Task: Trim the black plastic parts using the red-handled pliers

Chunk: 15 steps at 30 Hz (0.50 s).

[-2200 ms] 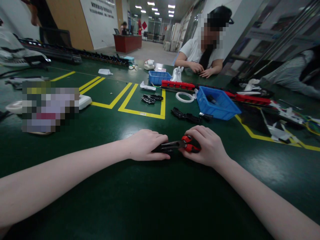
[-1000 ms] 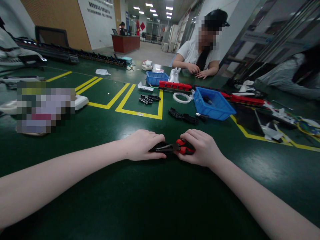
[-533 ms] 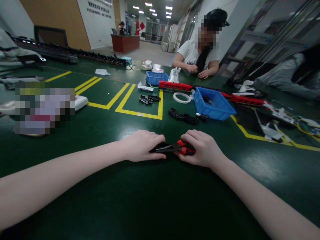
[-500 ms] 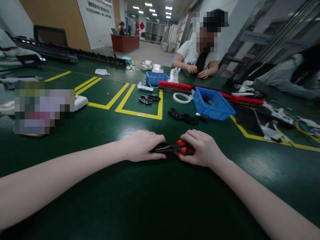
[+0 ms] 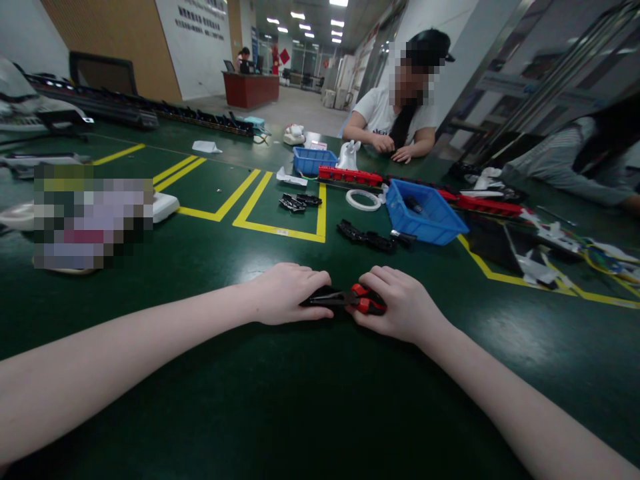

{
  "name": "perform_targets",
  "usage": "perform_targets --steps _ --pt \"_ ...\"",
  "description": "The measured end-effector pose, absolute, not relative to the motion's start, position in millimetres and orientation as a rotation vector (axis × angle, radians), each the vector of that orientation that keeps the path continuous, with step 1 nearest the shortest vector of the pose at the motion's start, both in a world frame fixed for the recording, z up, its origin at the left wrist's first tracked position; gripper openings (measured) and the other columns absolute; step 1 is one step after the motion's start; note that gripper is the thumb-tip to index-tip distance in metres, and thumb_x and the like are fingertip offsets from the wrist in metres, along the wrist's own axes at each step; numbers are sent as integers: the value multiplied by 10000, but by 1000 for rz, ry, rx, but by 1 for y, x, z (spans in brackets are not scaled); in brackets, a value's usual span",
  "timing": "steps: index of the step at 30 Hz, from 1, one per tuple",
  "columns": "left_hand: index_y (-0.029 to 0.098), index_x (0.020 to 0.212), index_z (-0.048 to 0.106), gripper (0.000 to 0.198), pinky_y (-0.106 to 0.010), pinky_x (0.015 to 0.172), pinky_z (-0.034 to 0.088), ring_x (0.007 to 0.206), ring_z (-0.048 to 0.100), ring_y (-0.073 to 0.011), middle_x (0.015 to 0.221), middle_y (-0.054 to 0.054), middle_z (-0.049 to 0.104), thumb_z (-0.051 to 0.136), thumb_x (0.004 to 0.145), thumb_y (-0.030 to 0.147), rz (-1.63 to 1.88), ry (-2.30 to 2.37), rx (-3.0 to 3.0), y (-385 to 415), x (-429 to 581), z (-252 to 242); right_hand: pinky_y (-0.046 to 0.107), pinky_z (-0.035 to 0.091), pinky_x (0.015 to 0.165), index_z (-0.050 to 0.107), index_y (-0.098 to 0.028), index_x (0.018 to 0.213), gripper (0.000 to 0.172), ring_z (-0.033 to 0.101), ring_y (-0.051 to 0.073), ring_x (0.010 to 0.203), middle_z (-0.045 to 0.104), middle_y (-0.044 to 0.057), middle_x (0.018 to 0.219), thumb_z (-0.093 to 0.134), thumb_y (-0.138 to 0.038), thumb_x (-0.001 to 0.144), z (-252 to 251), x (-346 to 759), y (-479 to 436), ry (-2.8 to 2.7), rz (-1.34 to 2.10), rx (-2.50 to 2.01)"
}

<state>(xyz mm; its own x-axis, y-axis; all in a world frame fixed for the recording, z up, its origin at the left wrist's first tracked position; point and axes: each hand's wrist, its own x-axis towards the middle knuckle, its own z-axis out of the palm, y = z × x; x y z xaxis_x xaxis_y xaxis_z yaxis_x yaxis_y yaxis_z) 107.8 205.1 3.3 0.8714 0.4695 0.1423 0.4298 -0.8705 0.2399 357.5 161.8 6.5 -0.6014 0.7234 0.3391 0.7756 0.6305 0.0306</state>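
Note:
My right hand is wrapped round the red-and-black handles of needle-nose pliers. Their dark jaws point left, against a small black part that my left hand pinches between thumb and fingers. Most of that part is hidden by the fingers, so its kind does not show. Both hands are close together just above the green table. Beyond them lie black plastic pieces, and more black pieces rest inside a yellow-taped outline.
A blue bin with dark items stands to the right, near a white tape roll. Further back are a smaller blue bin and a red strip. A co-worker sits across the table; another person is at the right.
The plier jaws look nearer together than before, and my right hand has tightened and dipped slightly. My left hand has stayed in place. The camera view has shifted a little.

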Motion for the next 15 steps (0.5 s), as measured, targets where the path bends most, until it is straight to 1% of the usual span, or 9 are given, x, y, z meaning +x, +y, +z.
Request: perform_targets --steps 5,10,15 --pt "181 1067 528 351 -293 658 450 802 661 -216 938 -55 691 519 952 513 287 695 2830 206 107 3 335 434 628 598 -182 883 257 563 206 701 633 80 826 645 -418 793 6 356 161 -2558 -222 -1234" --pt "178 1053 533 364 -292 644 445 781 660 -216 903 -55 685 504 953 527 278 700 2842 205 108 4 360 431 650 610 -171 918 294 570 232 734 647 103 863 637 -436 792 6 356 163 -2556 -288 -1216" --pt "181 1060 540 352 -290 641 444 785 658 -216 907 -52 685 510 955 516 290 698 2841 204 108 5 364 427 651 605 -174 920 287 575 239 745 651 106 864 628 -430 793 5 355 162 -2547 -304 -1206"
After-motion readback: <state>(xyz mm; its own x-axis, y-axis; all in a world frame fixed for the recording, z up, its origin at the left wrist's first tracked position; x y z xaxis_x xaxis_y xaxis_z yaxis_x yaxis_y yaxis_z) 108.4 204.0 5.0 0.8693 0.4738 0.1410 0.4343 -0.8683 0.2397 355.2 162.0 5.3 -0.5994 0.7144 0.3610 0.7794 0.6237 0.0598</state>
